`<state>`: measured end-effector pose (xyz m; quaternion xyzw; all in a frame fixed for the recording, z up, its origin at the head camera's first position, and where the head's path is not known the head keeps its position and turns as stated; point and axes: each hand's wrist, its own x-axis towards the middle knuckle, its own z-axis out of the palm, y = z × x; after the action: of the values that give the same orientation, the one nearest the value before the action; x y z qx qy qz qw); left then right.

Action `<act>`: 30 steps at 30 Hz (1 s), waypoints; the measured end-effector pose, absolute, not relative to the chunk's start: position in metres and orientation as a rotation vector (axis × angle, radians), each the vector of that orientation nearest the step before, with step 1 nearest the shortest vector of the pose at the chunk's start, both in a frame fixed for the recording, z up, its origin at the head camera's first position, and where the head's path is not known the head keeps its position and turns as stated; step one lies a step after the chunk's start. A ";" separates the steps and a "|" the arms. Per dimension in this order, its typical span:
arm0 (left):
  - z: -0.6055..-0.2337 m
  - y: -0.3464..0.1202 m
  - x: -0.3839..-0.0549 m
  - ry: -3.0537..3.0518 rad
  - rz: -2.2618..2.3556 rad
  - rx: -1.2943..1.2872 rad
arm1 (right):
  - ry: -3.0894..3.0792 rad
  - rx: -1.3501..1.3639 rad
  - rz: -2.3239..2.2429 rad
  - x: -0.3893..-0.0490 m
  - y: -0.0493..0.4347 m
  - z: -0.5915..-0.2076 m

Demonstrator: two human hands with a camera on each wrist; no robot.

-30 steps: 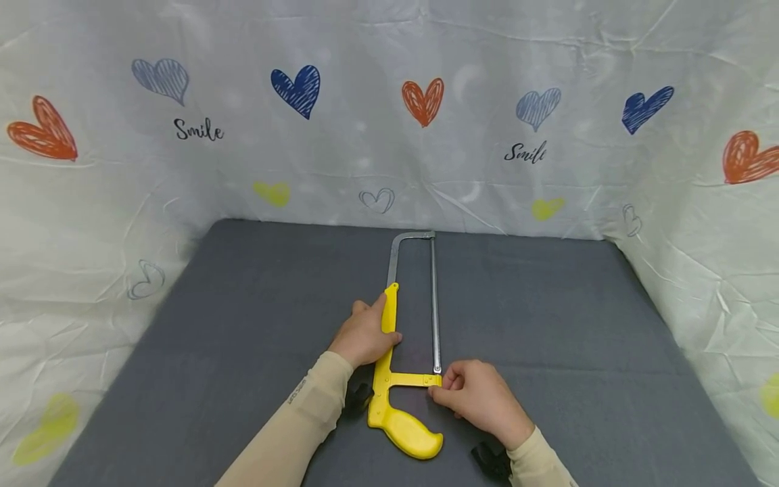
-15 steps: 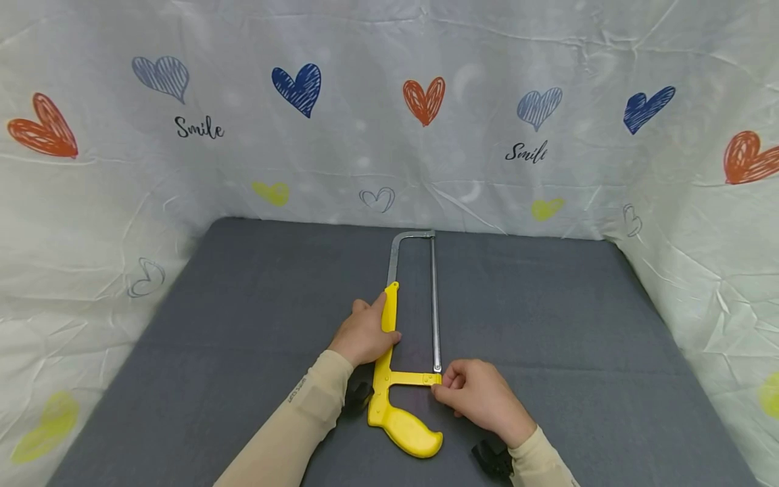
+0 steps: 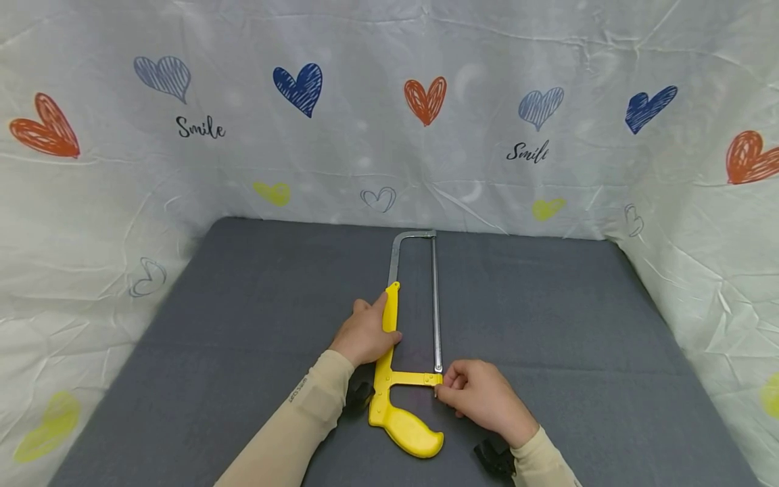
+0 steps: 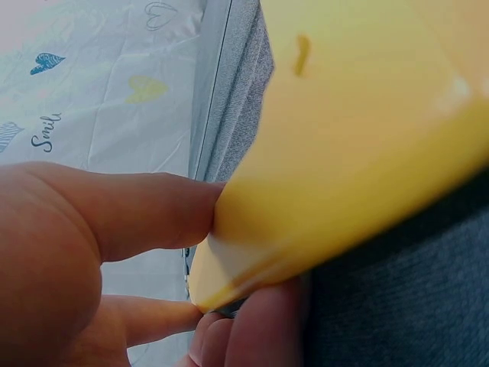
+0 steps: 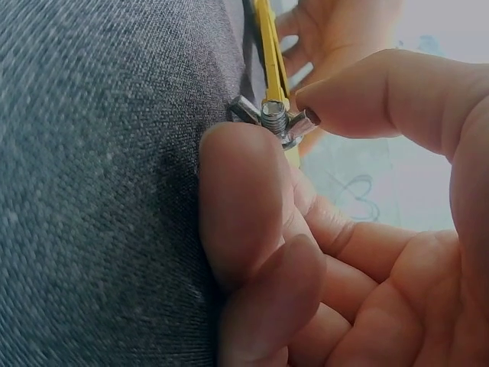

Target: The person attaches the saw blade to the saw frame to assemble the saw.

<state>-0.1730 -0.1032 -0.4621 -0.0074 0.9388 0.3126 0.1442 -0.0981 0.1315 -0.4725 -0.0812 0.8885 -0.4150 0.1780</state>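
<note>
A hacksaw point(image 3: 414, 433) with a yellow handle lies on the grey cloth, its metal front bow pointing away. My left hand point(image 3: 364, 331) grips the yellow frame point(image 4: 328, 138) midway, the index finger stretched along it and the thumb over its inner side. At the near end of the blade point(image 3: 436, 304), a silver wing nut point(image 5: 246, 110) sits on a threaded stud. My right hand point(image 3: 483, 396) holds this nut between thumb and curled index finger; in the right wrist view the thumb tip touches one wing. The head view hides the nut behind the fingers.
The grey cloth point(image 3: 274, 291) covers a table, backed and flanked by a white curtain point(image 3: 475, 40) printed with hearts. Dark wrist devices point(image 3: 494, 460) sit below both wrists, at the beige sleeves point(image 3: 292, 406).
My right thumb has shifted slightly right along the saw's crosspiece end. The left hand and the hacksaw hold their place.
</note>
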 end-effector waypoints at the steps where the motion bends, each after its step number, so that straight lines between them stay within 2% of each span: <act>1: -0.462 -0.103 -0.173 2.706 0.899 -0.020 | 2.515 -0.232 -1.173 -0.098 0.132 -0.473; 30: -0.463 -0.103 -0.173 2.699 0.908 -0.009 | 2.484 -0.316 -1.178 -0.100 0.137 -0.474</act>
<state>-0.1735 -0.1035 -0.4629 -0.0032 0.9376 0.3153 0.1466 -0.0997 0.1368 -0.4744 -0.1123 0.8820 -0.4182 0.1861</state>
